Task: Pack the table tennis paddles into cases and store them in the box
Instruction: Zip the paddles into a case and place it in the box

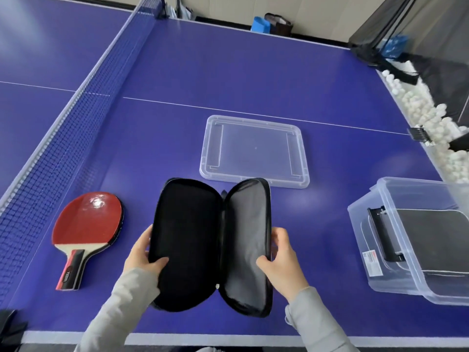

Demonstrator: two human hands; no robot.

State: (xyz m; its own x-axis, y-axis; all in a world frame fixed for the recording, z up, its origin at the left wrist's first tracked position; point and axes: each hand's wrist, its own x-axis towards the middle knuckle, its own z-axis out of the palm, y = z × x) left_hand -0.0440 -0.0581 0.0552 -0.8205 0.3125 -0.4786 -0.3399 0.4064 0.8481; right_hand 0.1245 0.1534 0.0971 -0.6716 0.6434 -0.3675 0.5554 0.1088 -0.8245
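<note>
A blue tabletop (253, 72), net (63, 138) at left, carries a clear box (360, 224) at right and its lid (253, 148) lying flat behind. The open black case (198, 245) is gripped by the left hand (142, 252) and right hand (281, 260), one on each outer edge; the red paddle (88, 222) lies just left

Blue table-tennis tabletop (253, 80) w/ white lines is crossed at left by a dark mesh net (76, 138). A red-rubber paddle w/ wooden handle (87, 224) is laid flat beside the net, handle toward the near edge. A clear rectangular plastic lid (253, 151) is laid flat near the centre line. A clear plastic storage box (360, 245) is set at right, well apart from the lid.
</note>
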